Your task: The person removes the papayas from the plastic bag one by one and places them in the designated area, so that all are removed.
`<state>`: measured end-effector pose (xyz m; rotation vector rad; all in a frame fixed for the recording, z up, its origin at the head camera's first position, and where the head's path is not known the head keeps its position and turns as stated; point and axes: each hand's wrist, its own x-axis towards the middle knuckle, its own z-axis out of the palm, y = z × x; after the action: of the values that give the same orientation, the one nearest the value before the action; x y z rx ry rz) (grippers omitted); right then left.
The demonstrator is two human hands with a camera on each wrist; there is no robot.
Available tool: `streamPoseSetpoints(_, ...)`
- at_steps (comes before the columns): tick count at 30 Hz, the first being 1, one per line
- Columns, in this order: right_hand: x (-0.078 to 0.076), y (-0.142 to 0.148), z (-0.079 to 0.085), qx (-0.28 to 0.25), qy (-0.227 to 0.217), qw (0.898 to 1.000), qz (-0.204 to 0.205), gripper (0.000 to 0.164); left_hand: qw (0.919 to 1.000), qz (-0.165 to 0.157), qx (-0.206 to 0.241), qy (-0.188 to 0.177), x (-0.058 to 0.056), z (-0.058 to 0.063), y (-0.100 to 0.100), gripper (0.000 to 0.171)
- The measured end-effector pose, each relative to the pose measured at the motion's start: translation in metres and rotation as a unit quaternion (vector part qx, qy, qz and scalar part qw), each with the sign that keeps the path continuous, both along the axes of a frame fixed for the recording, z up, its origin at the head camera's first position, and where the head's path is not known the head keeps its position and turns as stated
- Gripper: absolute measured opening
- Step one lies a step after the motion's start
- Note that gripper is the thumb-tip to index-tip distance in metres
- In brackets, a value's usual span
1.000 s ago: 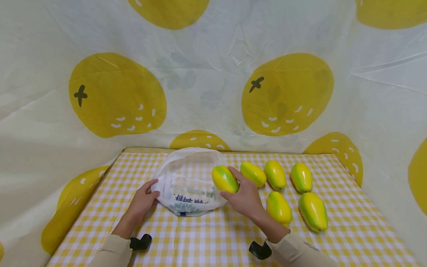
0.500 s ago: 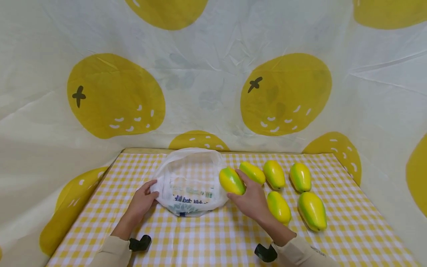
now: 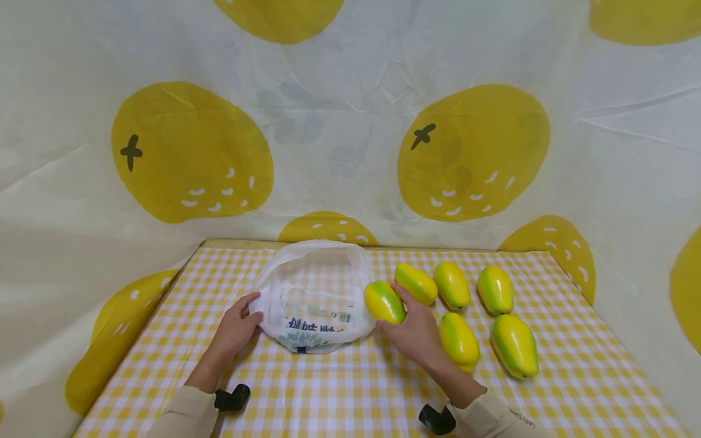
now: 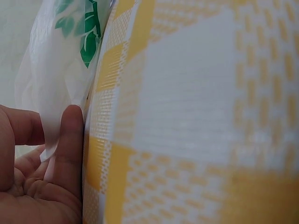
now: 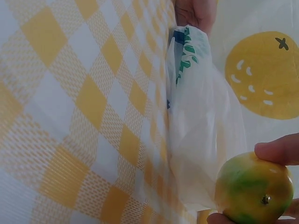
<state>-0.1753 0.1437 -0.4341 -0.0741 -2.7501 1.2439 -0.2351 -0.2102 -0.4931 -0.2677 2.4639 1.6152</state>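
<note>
A white translucent plastic bag with green leaf print and dark lettering lies on the checked tablecloth, its mouth held wide. At its left edge my left hand pinches the rim; in the left wrist view, thumb and fingers grip the thin film. My right hand holds a glossy yellow-green papaya just beside the bag's right edge. The right wrist view shows thumb and fingers around that papaya, its dark stem end facing the camera, close by the bag.
Several more papayas stand to the right: one right behind my right hand, one beside my wrist, others farther right. The yellow-and-white checked tablecloth covers the table. A fruit-printed curtain hangs behind its back edge.
My right hand has moved the papaya rightward and slightly nearer me, from over the bag's right rim to beside it. My left hand keeps its place on the bag.
</note>
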Motion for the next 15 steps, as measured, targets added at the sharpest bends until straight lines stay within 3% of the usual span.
streamPoseSetpoints(6, -0.0007, 0.0028, 0.0000, 0.027, -0.018, 0.999, -0.015, 0.083, 1.0000, 0.000, 0.004, 0.001, -0.0008, -0.0010, 0.0017, 0.060)
streamPoseSetpoints(15, 0.0012, 0.0076, 0.0001, 0.071, 0.010, 0.997, -0.026, 0.081, 0.9999, 0.005, 0.006, -0.007, 0.0002, -0.0007, 0.0010, 0.060)
